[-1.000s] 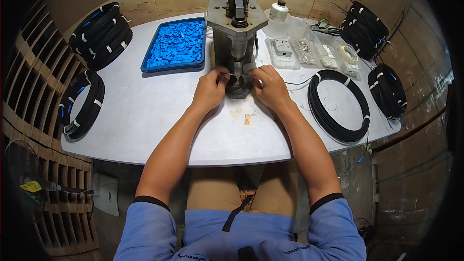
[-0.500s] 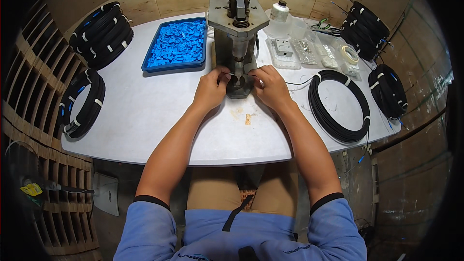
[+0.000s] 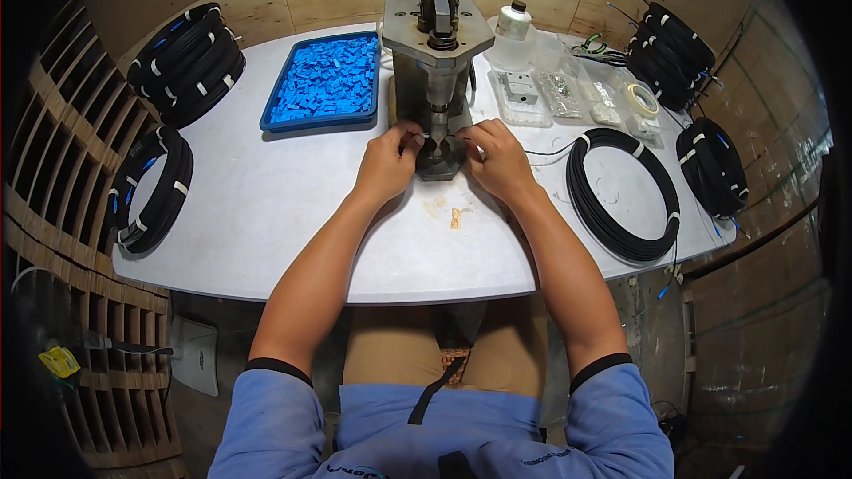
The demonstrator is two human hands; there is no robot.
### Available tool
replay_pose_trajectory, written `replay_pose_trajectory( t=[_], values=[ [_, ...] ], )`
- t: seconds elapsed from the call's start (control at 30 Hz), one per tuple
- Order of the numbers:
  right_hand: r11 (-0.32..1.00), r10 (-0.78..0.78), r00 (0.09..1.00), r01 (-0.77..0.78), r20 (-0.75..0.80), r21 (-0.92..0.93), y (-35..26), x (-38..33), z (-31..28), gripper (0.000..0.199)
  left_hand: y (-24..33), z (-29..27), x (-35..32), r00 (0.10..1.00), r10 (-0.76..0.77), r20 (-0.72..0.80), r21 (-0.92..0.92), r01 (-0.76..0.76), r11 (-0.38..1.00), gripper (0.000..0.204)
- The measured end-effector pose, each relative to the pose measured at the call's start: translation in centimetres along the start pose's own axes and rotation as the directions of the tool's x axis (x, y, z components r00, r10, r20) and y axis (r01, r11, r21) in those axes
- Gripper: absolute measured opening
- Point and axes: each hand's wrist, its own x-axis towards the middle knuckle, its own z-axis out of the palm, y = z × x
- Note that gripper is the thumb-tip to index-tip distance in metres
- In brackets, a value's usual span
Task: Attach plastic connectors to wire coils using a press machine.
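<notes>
A grey metal bench press (image 3: 439,44) stands at the far middle of the table. Both my hands are at its base, one on each side of the ram. My left hand (image 3: 393,158) is closed in a pinch at the left of the tool; what lies between its fingertips is too small to make out. On the other side, my right hand (image 3: 497,155) pinches a thin black cable (image 3: 548,153). This cable runs off to the black cable coil (image 3: 581,195) on the right, tied with white bands. The cable's end is hidden among fingers and press.
Left of the press sits a blue tray (image 3: 277,115) full of small blue parts. More tied coils (image 3: 182,71) lie at the left and right edges. Behind my right hand are a white bottle (image 3: 513,22), a grey box (image 3: 519,89) and bags of small parts (image 3: 561,96).
</notes>
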Motion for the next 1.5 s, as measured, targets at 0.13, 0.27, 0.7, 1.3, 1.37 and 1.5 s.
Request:
replay_pose_trajectory(
  t=[0.13,0.27,0.7,1.3,1.37,1.5],
  values=[
    [1.0,-0.006,1.0,0.006,0.004,0.004,0.05,0.01,-0.02,0.028,-0.17,0.02,-0.02,1.0,0.013,-0.01,0.022,-0.013,1.0,0.018],
    [1.0,-0.01,1.0,0.01,-0.011,0.009,0.12,-0.02,0.0,0.028,-0.13,0.07,0.01,1.0,0.015,-0.013,0.012,-0.015,1.0,0.018],
    [1.0,-0.003,1.0,0.003,-0.001,0.009,0.03,0.01,-0.08,0.028,0.21,-0.1,-0.05,1.0,0.001,-0.003,0.026,-0.001,1.0,0.018],
    [1.0,0.007,1.0,-0.007,0.0,0.016,0.05,-0.01,-0.06,0.028,0.24,-0.1,-0.09,1.0,0.003,-0.002,0.023,-0.003,1.0,0.021],
    [1.0,0.01,1.0,-0.01,0.003,0.016,-0.09,0.05,-0.13,0.028,0.17,-0.13,-0.06,1.0,-0.002,0.006,0.015,0.002,1.0,0.021],
    [1.0,0.006,1.0,-0.006,-0.009,0.025,-0.11,0.07,-0.15,0.028,0.24,-0.08,-0.11,1.0,-0.003,0.002,0.02,0.003,1.0,0.021]
  ],
)
